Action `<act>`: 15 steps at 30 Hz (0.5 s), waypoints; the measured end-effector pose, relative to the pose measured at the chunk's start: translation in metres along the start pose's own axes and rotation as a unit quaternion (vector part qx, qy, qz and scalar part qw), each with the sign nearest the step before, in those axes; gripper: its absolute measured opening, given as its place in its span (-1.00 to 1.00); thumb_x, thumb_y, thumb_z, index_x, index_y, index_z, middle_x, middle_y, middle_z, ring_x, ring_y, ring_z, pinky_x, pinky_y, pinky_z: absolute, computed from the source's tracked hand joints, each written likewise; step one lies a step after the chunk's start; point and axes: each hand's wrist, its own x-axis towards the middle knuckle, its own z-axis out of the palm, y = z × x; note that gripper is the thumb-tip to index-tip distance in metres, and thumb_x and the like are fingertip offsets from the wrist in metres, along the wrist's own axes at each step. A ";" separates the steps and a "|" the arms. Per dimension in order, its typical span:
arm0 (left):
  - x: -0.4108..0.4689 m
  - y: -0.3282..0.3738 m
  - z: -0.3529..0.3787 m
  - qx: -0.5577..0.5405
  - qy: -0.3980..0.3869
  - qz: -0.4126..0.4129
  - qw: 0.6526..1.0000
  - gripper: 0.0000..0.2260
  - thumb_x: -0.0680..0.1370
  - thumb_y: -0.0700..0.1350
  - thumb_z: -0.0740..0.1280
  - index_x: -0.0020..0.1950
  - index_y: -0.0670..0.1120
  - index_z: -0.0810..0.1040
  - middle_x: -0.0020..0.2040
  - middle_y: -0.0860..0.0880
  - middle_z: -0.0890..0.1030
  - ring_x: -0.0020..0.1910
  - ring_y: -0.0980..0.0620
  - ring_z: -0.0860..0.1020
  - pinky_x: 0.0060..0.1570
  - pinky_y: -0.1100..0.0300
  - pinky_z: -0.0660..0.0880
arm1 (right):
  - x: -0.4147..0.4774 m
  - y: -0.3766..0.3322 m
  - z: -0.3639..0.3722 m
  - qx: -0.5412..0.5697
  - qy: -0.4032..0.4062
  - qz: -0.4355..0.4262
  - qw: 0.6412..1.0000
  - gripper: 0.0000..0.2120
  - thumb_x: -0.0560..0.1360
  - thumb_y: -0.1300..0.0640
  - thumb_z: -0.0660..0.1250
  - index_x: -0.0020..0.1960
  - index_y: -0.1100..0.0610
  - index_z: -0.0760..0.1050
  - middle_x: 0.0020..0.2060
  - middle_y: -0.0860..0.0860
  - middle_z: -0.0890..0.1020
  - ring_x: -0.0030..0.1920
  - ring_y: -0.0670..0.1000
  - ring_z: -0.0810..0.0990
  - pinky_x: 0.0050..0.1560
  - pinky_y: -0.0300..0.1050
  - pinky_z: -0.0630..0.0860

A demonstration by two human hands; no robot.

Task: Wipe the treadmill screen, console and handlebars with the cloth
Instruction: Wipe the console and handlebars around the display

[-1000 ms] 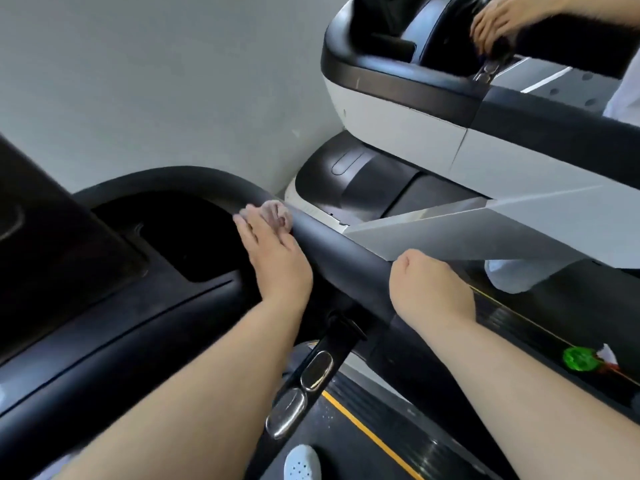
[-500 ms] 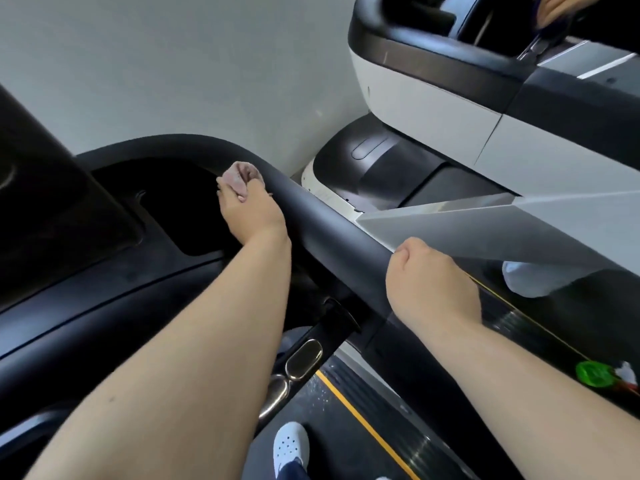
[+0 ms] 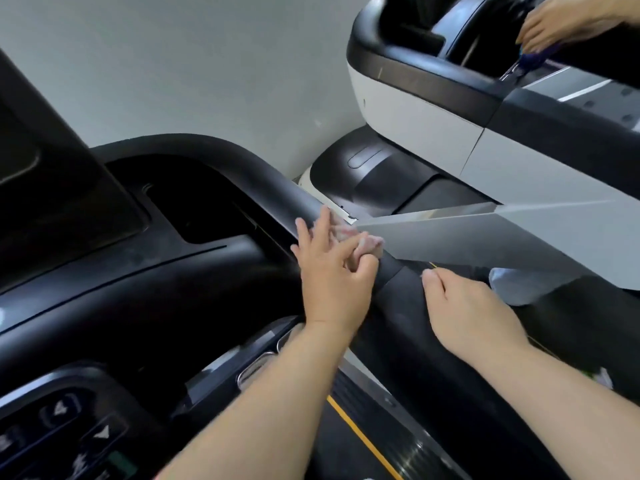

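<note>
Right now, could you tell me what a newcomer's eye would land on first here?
In the centre, the left hand holds a pinkish cloth against the black handlebar, with the right hand gripping the bar to its right. At top right, another person's hand holds a blue cloth on the neighbouring white treadmill.

One wide-angle view, worn on the head, looks forward and steeply down. The left forearm (image 3: 263, 410) and right forearm (image 3: 571, 410) enter from the bottom edge. It sits close over the handlebar (image 3: 270, 183), which crosses the centre. The console (image 3: 69, 420) fills the lower left, a grey wall (image 3: 173, 64) the upper left and a neighbouring treadmill (image 3: 415, 109) the upper right.
</note>
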 end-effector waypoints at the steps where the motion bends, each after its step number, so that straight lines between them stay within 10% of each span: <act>1: 0.015 -0.008 -0.012 0.045 -0.029 0.051 0.997 -0.76 0.46 -0.03 0.28 0.04 0.12 0.69 0.53 0.05 0.26 0.56 -0.04 -0.03 0.46 -0.02 -0.24 | -0.003 0.002 0.001 -0.014 0.021 0.001 1.000 -0.62 0.63 -0.09 -0.12 -0.10 0.04 0.40 -0.08 0.09 0.62 -0.07 0.20 0.53 -0.08 0.07 0.50; 5: 0.075 -0.023 -0.042 0.163 -0.093 0.075 0.979 -0.73 0.50 0.02 0.22 0.09 0.15 0.66 0.39 0.09 0.47 0.52 -0.03 0.16 0.46 -0.12 -0.16 | -0.004 0.002 0.013 -0.047 0.069 0.014 0.996 -0.68 0.64 -0.03 -0.13 -0.14 0.05 0.29 -0.08 0.12 0.62 -0.10 0.19 0.53 -0.22 -0.05 0.35; 9: 0.094 -0.009 -0.032 0.301 -0.136 0.163 0.930 -0.57 0.48 0.20 0.07 -0.08 0.05 0.68 0.00 0.08 0.65 0.09 0.00 0.55 0.15 0.08 0.40 | -0.002 -0.004 0.019 -0.052 0.112 0.037 0.992 -0.65 0.64 0.00 -0.11 -0.08 0.08 0.40 -0.08 0.13 0.62 -0.06 0.20 0.56 -0.21 -0.06 0.31; 15: 0.067 0.040 0.015 0.350 -0.391 0.260 0.810 -0.65 0.61 0.14 0.03 0.03 0.05 0.57 0.10 -0.03 0.62 0.10 -0.09 0.50 0.02 0.06 0.42 | 0.001 -0.006 0.023 -0.088 0.134 0.055 0.986 -0.75 0.61 0.03 -0.13 -0.16 0.03 0.24 -0.14 0.07 0.57 -0.28 0.10 0.34 -0.42 -0.12 0.12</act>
